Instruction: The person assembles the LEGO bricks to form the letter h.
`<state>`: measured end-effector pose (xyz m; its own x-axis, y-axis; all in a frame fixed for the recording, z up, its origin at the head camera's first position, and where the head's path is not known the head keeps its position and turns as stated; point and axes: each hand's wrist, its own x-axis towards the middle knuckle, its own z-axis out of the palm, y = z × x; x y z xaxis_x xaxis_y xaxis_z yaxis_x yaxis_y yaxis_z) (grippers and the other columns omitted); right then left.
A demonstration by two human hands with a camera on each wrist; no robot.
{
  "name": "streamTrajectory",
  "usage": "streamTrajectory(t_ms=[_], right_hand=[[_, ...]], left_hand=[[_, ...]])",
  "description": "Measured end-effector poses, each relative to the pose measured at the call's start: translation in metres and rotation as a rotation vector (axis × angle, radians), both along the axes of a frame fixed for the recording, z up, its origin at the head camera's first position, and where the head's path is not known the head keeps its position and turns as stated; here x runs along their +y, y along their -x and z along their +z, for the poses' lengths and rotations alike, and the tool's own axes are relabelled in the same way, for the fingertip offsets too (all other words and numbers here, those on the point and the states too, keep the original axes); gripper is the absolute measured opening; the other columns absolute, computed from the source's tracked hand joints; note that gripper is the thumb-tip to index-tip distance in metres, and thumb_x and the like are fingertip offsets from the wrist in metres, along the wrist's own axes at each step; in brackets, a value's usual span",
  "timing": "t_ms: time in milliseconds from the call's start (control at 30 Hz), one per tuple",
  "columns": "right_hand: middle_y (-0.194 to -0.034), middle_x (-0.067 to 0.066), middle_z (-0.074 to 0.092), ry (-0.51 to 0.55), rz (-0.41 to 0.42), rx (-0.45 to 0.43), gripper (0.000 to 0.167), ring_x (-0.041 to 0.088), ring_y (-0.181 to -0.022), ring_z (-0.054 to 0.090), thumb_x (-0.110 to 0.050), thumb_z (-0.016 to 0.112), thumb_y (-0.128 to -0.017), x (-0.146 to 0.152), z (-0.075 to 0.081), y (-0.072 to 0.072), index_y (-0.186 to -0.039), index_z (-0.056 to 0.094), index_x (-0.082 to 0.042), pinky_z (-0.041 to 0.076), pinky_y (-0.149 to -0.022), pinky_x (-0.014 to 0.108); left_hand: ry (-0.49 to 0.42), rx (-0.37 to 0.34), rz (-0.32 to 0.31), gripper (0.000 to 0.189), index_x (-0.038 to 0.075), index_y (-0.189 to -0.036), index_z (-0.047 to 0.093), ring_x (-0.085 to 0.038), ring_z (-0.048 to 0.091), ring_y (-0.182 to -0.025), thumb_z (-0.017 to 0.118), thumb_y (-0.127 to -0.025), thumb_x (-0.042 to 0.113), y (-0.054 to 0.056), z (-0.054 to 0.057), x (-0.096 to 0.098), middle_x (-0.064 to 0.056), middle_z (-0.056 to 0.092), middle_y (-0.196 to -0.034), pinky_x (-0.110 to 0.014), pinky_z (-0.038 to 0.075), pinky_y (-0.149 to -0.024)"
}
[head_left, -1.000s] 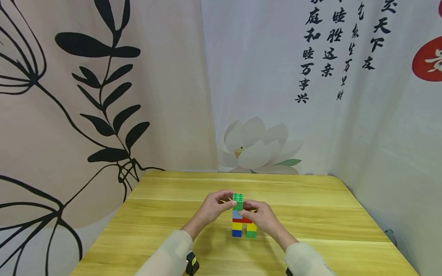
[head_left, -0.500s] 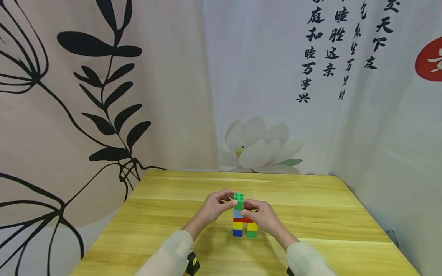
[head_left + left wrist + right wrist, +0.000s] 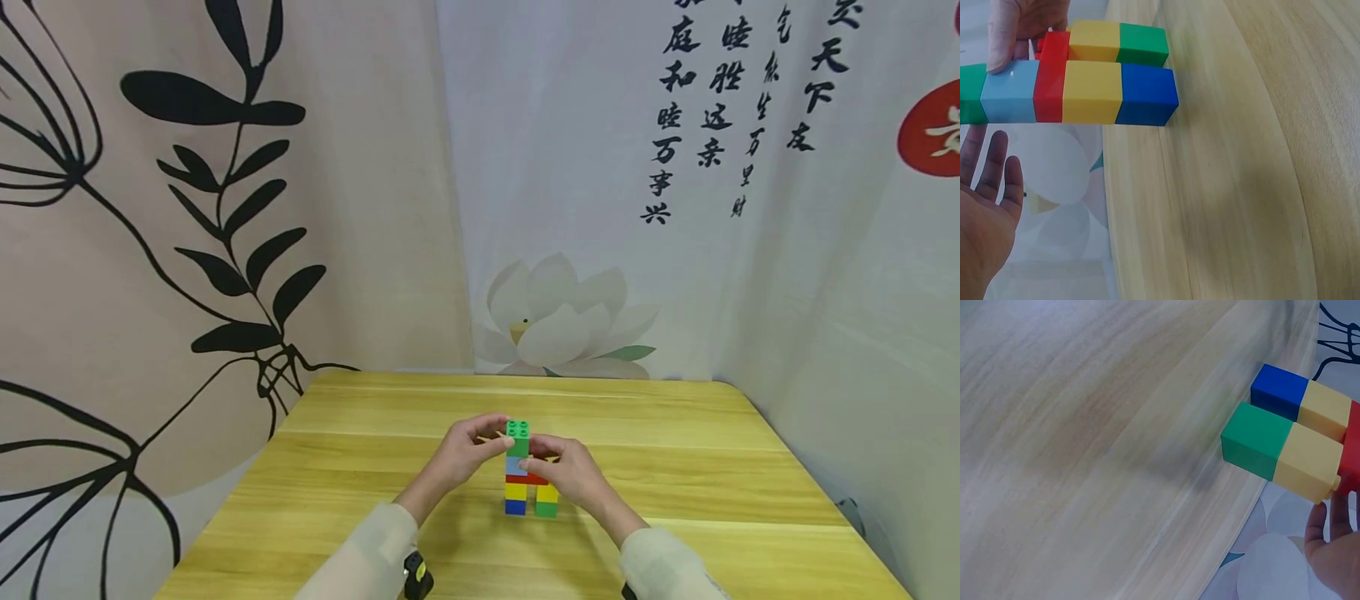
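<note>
A small structure of toy building bricks stands on the table between the two hands. Its left column has a dark blue brick (image 3: 515, 507) at the base, then a yellow brick (image 3: 515, 492). The shorter right column is a green brick (image 3: 1257, 437) under a yellow one (image 3: 1307, 459). A red brick (image 3: 1052, 81) bridges both columns. Above its left end sit a light blue brick (image 3: 1010, 94) and a studded green brick (image 3: 521, 448). The left hand (image 3: 467, 450) pinches this top green brick. Thumb in front, the right hand (image 3: 573, 475) grips the light blue brick.
The wood-grain table (image 3: 675, 467) reaches back to a printed curtain (image 3: 375, 208) with black plants, a lotus and writing. Another pale curtain (image 3: 847, 333) hangs along the right side. A black device (image 3: 417, 575) is strapped at the left wrist.
</note>
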<state>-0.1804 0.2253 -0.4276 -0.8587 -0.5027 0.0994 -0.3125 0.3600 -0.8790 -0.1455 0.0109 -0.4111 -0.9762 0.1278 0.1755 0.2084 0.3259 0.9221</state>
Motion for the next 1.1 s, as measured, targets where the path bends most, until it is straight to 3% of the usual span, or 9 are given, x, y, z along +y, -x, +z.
streamTrajectory(t_ms=[367,567,833,1100], right_hand=[[-0.116,0.003,0.070,0.010,-0.007,-0.011,0.049,0.022,-0.103,0.062,-0.036,0.074,-0.090,0.003,0.001,-0.002,-0.132,0.064,-0.012,0.052,-0.087,0.041],[-0.121,0.009,0.068,0.011,-0.049,-0.036,0.049,0.028,-0.106,0.061,-0.031,0.075,-0.089,0.012,-0.005,-0.002,-0.133,0.064,-0.012,0.054,-0.082,0.037],[-0.123,0.006,0.067,-0.030,-0.090,-0.033,0.052,0.028,-0.113,0.059,-0.033,0.077,-0.087,0.028,-0.016,-0.003,-0.134,0.063,-0.013,0.050,-0.090,0.045],[-0.124,0.006,0.067,-0.053,-0.098,-0.036,0.054,0.027,-0.113,0.060,-0.030,0.079,-0.086,0.038,-0.028,-0.004,-0.134,0.062,-0.014,0.048,-0.093,0.047]], left_hand=[[0.001,0.019,-0.003,0.035,0.017,-0.127,0.066,-0.018,0.061,-0.103,0.069,-0.095,0.031,-0.002,-0.001,-0.001,0.003,0.069,-0.111,-0.038,0.049,-0.087],[0.013,-0.013,0.014,0.043,0.017,-0.133,0.062,-0.019,0.061,-0.103,0.072,-0.093,0.028,-0.004,-0.003,0.000,0.001,0.068,-0.115,-0.037,0.050,-0.088],[0.014,-0.054,0.014,0.047,0.016,-0.136,0.060,-0.021,0.061,-0.106,0.074,-0.092,0.023,-0.005,-0.014,-0.001,0.001,0.068,-0.118,-0.037,0.050,-0.090],[-0.027,-0.065,0.021,0.054,0.018,-0.142,0.053,-0.028,0.059,-0.116,0.073,-0.092,0.022,-0.013,-0.020,-0.001,-0.005,0.064,-0.127,-0.049,0.043,-0.102]])
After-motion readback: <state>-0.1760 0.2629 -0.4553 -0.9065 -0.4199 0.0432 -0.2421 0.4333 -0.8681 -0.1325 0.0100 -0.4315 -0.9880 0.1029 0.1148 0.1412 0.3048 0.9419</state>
